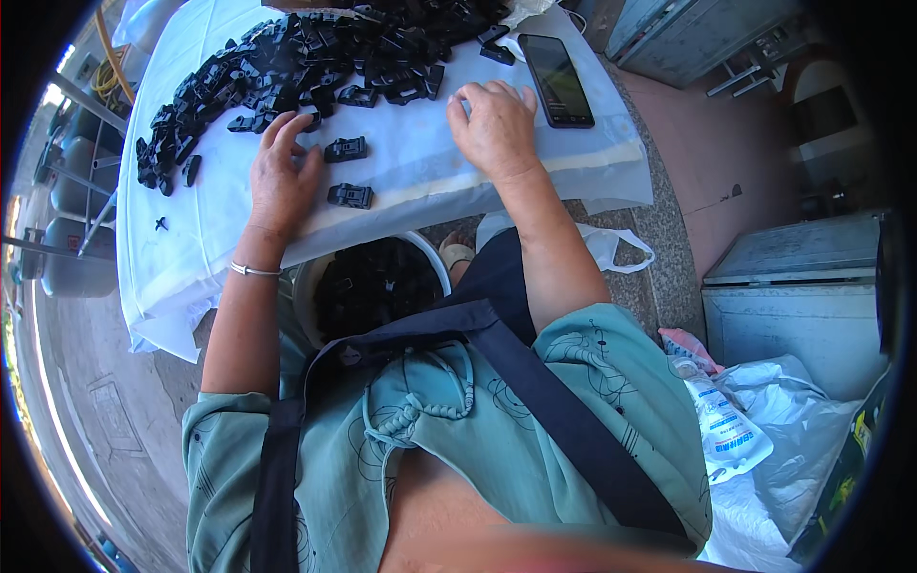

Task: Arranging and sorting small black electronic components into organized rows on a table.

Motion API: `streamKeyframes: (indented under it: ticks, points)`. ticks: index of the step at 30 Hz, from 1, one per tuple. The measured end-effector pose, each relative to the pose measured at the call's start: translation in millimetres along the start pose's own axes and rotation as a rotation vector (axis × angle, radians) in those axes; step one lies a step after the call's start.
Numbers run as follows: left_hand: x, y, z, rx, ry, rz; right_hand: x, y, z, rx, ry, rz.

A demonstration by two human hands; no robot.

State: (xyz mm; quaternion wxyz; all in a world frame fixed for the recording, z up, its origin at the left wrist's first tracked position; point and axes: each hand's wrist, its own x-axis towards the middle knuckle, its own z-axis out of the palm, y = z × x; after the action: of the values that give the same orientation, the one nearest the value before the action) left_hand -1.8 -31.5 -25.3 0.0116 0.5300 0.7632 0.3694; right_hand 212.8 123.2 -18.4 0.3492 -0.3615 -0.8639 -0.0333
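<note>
My left hand (285, 172) is over the white-covered table, its thumb and fingers apart. Its fingertips reach the near edge of a large heap of small black plastic parts (277, 72), and whether they touch one I cannot tell. Just right of that hand lie two separate black plastic pieces, an upper one (346, 149) and a lower one (351, 196). My right hand (497, 129) rests palm down on the cover with loosely bent, parted fingers and nothing visible in it. Beside it, to the right, lies a black smartphone (556, 81) with its screen lit.
Under the table's near edge stands a white bucket (441, 263) holding more black parts. A tiny black scrap (160, 224) lies at the table's left. Grey metal cabinets (793, 306) stand at right, near plastic bags (774, 382) on the floor. Grey containers (81, 253) are beyond the left edge.
</note>
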Motion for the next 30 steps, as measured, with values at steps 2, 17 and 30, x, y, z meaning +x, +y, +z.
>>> streamKeyframes:
  ticks: [2,17,30]
  points:
    - [0.4,1.0,-0.8,0.007,0.001,0.000,1.1,4.7,-4.8,-0.108,0.001,0.015]
    - [0.1,3.5,-1.2,-0.015,-0.019,0.015,6.2,48.3,-18.2,-0.259,-0.073,0.323]
    - [-1.7,2.2,-1.6,0.013,-0.016,0.022,21.9,-6.3,27.3,0.161,-0.045,-0.063]
